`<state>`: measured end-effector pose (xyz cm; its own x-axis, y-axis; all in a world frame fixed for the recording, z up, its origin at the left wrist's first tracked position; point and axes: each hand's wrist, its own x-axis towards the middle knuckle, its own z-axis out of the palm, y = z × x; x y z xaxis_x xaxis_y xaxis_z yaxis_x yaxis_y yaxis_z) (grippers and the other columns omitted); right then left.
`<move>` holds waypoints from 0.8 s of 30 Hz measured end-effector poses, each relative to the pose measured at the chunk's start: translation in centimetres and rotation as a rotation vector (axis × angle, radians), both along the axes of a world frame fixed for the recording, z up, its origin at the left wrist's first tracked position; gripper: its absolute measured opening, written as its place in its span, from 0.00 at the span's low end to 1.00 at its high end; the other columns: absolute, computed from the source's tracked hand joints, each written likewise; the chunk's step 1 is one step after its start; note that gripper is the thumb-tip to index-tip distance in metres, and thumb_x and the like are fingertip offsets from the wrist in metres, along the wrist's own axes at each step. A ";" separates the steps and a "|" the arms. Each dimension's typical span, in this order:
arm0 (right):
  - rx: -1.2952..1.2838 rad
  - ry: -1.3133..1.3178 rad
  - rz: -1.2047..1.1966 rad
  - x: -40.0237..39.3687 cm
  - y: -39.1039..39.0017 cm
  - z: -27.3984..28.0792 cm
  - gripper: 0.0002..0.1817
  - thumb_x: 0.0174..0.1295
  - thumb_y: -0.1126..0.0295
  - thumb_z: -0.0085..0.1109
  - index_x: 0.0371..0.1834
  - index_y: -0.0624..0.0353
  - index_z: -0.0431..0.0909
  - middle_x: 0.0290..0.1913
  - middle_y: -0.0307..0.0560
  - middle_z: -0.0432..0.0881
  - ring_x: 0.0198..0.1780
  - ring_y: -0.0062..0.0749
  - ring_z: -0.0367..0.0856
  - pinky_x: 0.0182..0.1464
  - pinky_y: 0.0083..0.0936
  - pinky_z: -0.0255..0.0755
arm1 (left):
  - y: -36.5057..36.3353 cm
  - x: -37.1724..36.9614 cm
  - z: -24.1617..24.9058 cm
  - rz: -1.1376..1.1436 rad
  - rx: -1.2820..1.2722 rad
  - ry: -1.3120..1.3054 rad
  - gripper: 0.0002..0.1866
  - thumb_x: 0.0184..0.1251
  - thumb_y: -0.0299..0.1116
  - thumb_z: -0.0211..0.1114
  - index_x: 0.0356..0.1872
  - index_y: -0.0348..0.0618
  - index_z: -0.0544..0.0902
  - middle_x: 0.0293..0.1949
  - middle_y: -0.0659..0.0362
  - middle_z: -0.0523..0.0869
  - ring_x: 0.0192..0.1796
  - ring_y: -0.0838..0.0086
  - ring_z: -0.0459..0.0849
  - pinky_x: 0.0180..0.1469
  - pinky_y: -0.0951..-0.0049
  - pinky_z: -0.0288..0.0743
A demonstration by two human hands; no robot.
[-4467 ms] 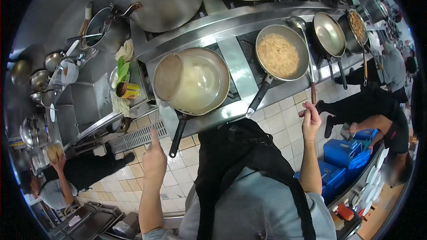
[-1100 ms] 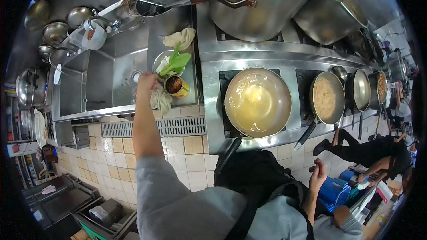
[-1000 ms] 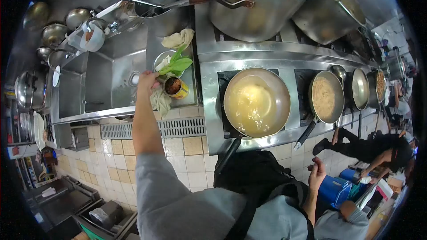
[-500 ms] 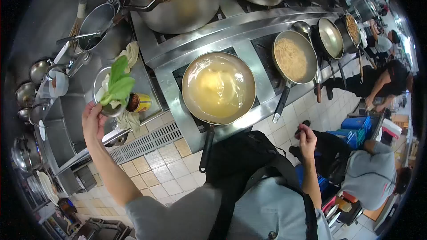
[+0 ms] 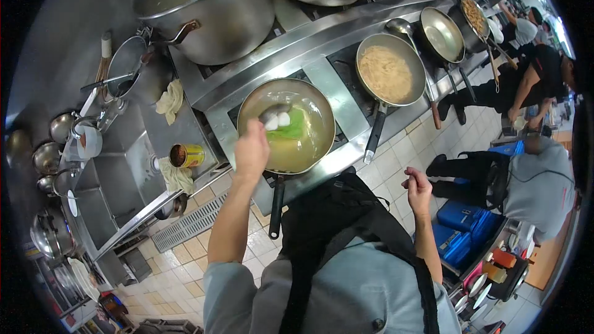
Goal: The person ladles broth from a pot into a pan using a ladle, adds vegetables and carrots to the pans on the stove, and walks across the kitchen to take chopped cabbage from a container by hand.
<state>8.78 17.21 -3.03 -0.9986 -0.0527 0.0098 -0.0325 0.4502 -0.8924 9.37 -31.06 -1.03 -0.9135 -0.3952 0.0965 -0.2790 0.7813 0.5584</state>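
Observation:
My left hand (image 5: 252, 150) is closed on the rim of a small metal bowl (image 5: 270, 111), tipped over a frying pan (image 5: 243, 125). Leafy greens (image 5: 299, 125) and white pieces (image 5: 278, 120) show at the bowl's mouth, over clear yellowish liquid (image 5: 291, 159) in the pan. Part of the bowl is hidden behind my fingers. The pan sits on the stove with its black handle (image 5: 278, 207) pointing toward me. My right hand (image 5: 419, 190) hangs in the air to the right of the pan, fingers curled in, with nothing seen in it.
Right of my pan is another pan (image 5: 364, 62) of pale noodle-like food. Large pots (image 5: 213, 31) stand behind. On the left are a sink (image 5: 117, 179), an open can (image 5: 187, 156) and cloths (image 5: 170, 102). Co-workers (image 5: 535, 179) stand at the right near blue bins (image 5: 455, 235).
My left hand has carried the bowl of greens from the left counter to above the pan and tipped it. My right hand stays raised at the right, slightly lower and further left.

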 end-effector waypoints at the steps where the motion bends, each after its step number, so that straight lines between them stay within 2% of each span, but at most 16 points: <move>1: 0.007 -0.016 -0.020 0.4 0.4 0.2 0.12 0.72 0.81 0.48 0.51 0.68 0.81 0.44 0.47 0.84 0.32 0.23 0.83 0.35 0.21 0.78 | 0.8 0.0 -0.5 -0.073 -0.145 -0.024 0.12 0.65 0.24 0.58 0.50 0.37 0.76 0.44 0.44 0.88 0.39 0.50 0.88 0.40 0.54 0.84; 5: -0.034 -0.079 -0.104 2.0 2.2 -0.8 0.12 0.73 0.80 0.48 0.51 0.68 0.81 0.44 0.46 0.84 0.31 0.22 0.82 0.35 0.21 0.78 | 1.8 0.2 0.7 -0.178 -0.277 -0.110 0.16 0.65 0.25 0.58 0.53 0.37 0.75 0.51 0.44 0.87 0.42 0.50 0.89 0.43 0.54 0.84; 7: -0.021 -0.087 -0.114 2.4 2.4 -0.8 0.12 0.74 0.79 0.47 0.53 0.68 0.80 0.45 0.45 0.85 0.31 0.20 0.82 0.35 0.20 0.77 | 1.1 0.3 1.4 -0.216 -0.286 -0.033 0.19 0.63 0.25 0.59 0.56 0.36 0.74 0.55 0.45 0.85 0.43 0.51 0.89 0.43 0.55 0.85; 11: -0.052 -0.087 -0.106 2.5 2.1 -0.6 0.12 0.73 0.80 0.47 0.52 0.67 0.81 0.44 0.45 0.85 0.31 0.22 0.82 0.35 0.21 0.77 | -0.4 -0.4 -0.9 -0.270 -0.390 0.109 0.19 0.62 0.25 0.59 0.56 0.37 0.74 0.56 0.46 0.85 0.41 0.51 0.90 0.41 0.55 0.85; 14: -0.039 -0.080 -0.071 2.3 2.3 -1.1 0.12 0.73 0.80 0.47 0.52 0.67 0.81 0.44 0.45 0.85 0.31 0.22 0.82 0.35 0.20 0.77 | -0.7 -0.4 1.6 -0.252 -0.377 0.104 0.17 0.65 0.26 0.59 0.55 0.37 0.75 0.53 0.46 0.86 0.42 0.52 0.89 0.40 0.55 0.85; 16: -0.060 -0.101 -0.066 1.7 2.1 -1.4 0.13 0.72 0.80 0.47 0.52 0.67 0.81 0.43 0.45 0.85 0.31 0.21 0.82 0.35 0.21 0.78 | -0.5 0.1 4.8 -0.012 -0.077 0.075 0.11 0.69 0.29 0.61 0.50 0.38 0.76 0.50 0.45 0.88 0.41 0.54 0.90 0.40 0.57 0.83; 17: -0.069 -0.097 -0.050 1.2 2.0 -1.7 0.13 0.72 0.80 0.47 0.52 0.67 0.81 0.43 0.45 0.85 0.31 0.21 0.82 0.35 0.21 0.78 | -0.3 0.2 5.5 0.090 -0.007 0.218 0.09 0.71 0.31 0.64 0.45 0.38 0.76 0.38 0.49 0.89 0.33 0.63 0.90 0.36 0.65 0.82; 18: -0.079 -0.126 -0.028 0.8 2.0 -2.1 0.12 0.72 0.80 0.48 0.52 0.68 0.81 0.43 0.46 0.85 0.31 0.21 0.82 0.36 0.21 0.78 | -0.7 0.2 5.8 0.112 -0.019 0.226 0.09 0.71 0.31 0.64 0.45 0.38 0.76 0.38 0.49 0.89 0.33 0.63 0.90 0.36 0.65 0.82; 20: -0.097 -0.147 0.035 -0.5 1.8 -2.6 0.12 0.72 0.79 0.49 0.52 0.68 0.81 0.43 0.46 0.86 0.31 0.22 0.82 0.36 0.22 0.78 | -1.6 0.4 6.3 0.261 0.489 0.337 0.09 0.71 0.29 0.67 0.41 0.38 0.75 0.31 0.57 0.86 0.26 0.74 0.85 0.32 0.73 0.79; 21: -0.022 -0.187 0.105 -1.4 1.7 -2.8 0.12 0.73 0.77 0.49 0.53 0.68 0.81 0.42 0.45 0.86 0.31 0.21 0.82 0.35 0.21 0.78 | -0.9 0.7 7.3 0.309 0.849 0.428 0.09 0.71 0.28 0.67 0.42 0.39 0.74 0.28 0.64 0.81 0.29 0.81 0.81 0.32 0.78 0.78; 22: 0.053 -0.223 0.177 -2.2 1.6 -3.0 0.13 0.74 0.76 0.49 0.54 0.68 0.80 0.41 0.44 0.86 0.30 0.21 0.82 0.34 0.20 0.77 | -0.4 1.3 8.3 0.339 0.829 0.454 0.09 0.71 0.28 0.67 0.42 0.39 0.74 0.28 0.64 0.81 0.29 0.81 0.81 0.32 0.78 0.78; 24: 0.075 -0.238 0.300 -3.8 2.4 -4.1 0.13 0.74 0.73 0.52 0.55 0.67 0.80 0.39 0.43 0.86 0.30 0.21 0.82 0.34 0.21 0.77 | 0.7 3.2 10.1 0.529 1.203 0.499 0.09 0.71 0.28 0.66 0.43 0.43 0.74 0.31 0.64 0.82 0.33 0.81 0.83 0.35 0.78 0.80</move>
